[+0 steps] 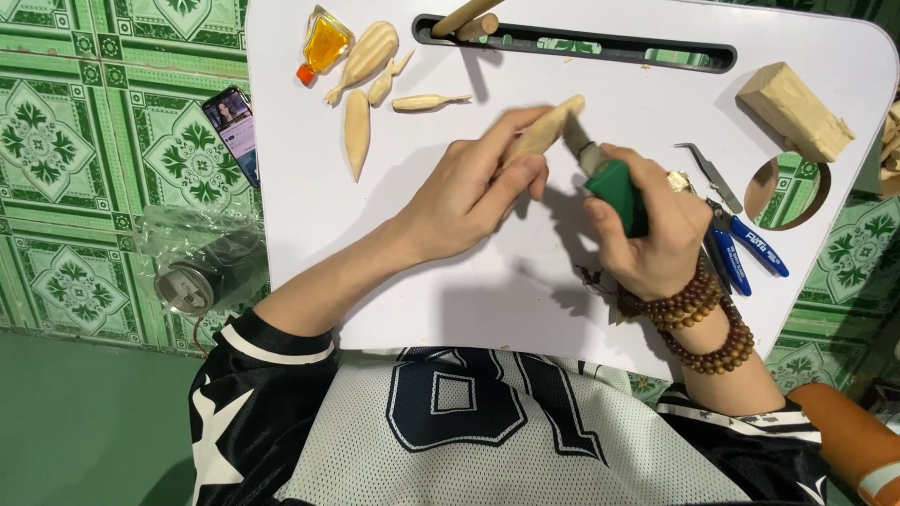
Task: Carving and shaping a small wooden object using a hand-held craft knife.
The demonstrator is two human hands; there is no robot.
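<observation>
Head view: the left hand point(469, 192) pinches a pale, tapered carved wooden piece point(547, 129) between thumb and fingers, just above the white lap bench point(309, 187). The right hand point(656, 230) is closed round a green-handled carving knife point(614, 192), its short blade touching the piece's upper end. To carve well here, I judge shallow strokes are best, with the left fingertips kept behind the edge and both wrists braced low. Blue-handled pliers point(745, 245) and steel tweezers point(711, 173) lie just beside the right hand.
</observation>
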